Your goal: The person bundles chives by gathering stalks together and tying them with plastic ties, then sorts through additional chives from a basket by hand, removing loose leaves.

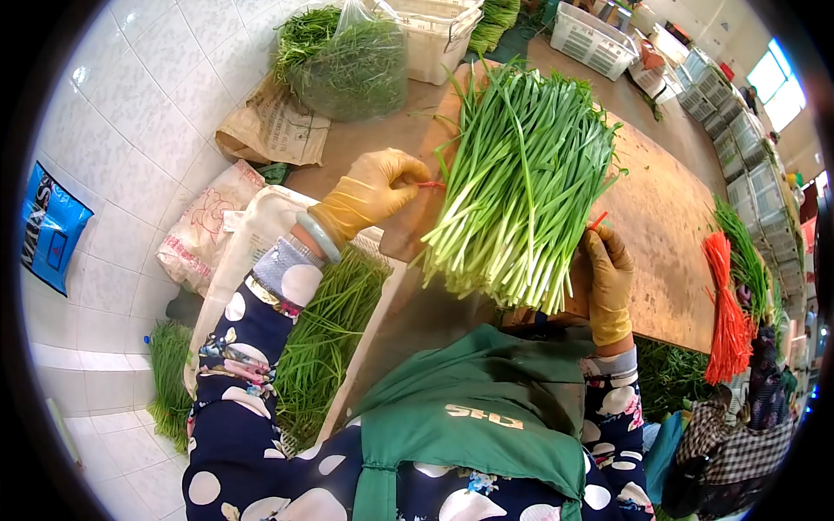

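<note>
Green cloth apron [473,434] sits below both grips. Yellow-gloved left hand [372,193] and right hand [611,282] each pinch a thin red strand [430,184], seemingly one tie, with long green, white-based stalks [526,187] between them.

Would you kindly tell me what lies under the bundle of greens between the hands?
A wooden board shows on both sides beneath the bundle. Red strands show at the left hand and right hand; whether they join underneath is hidden by the bundle.

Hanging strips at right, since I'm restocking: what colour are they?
The hanging strips are orange-red; they show best in the head view.
</note>
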{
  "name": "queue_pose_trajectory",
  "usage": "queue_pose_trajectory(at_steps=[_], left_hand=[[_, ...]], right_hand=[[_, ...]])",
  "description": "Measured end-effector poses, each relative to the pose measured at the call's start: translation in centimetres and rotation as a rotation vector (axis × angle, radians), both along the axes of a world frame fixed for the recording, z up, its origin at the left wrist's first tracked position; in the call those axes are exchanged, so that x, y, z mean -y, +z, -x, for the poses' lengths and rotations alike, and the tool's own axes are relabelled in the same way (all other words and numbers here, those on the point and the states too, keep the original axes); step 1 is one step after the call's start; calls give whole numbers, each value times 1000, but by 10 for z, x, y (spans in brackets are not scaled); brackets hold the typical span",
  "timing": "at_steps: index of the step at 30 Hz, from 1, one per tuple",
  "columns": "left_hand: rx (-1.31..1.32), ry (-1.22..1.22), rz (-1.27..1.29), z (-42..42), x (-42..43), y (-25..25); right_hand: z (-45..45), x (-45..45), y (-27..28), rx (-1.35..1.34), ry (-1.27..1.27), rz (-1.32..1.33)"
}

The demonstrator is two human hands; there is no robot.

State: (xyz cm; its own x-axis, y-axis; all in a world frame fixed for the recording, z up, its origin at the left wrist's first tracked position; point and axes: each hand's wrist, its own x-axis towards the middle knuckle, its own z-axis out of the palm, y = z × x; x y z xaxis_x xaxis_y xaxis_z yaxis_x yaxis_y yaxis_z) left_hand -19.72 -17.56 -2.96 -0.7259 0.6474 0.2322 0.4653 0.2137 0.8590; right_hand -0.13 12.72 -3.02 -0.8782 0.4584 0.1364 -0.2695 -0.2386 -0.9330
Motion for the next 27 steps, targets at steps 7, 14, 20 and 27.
queue_pose_trajectory(at_steps=[7, 14, 20, 27], left_hand=[[-489, -90, -14, 1, -3, 9], [-38, -14, -114, -3, -12, 11], [456, 37, -267, -7, -24, 12], [632, 25, -368, -6, -35, 21]], right_hand=[[1, 0, 0, -18, 17, 25], [1, -5, -2, 20, -10, -74], [1, 0, 2, 38, -23, -96], [0, 1, 1, 33, -17, -40]])
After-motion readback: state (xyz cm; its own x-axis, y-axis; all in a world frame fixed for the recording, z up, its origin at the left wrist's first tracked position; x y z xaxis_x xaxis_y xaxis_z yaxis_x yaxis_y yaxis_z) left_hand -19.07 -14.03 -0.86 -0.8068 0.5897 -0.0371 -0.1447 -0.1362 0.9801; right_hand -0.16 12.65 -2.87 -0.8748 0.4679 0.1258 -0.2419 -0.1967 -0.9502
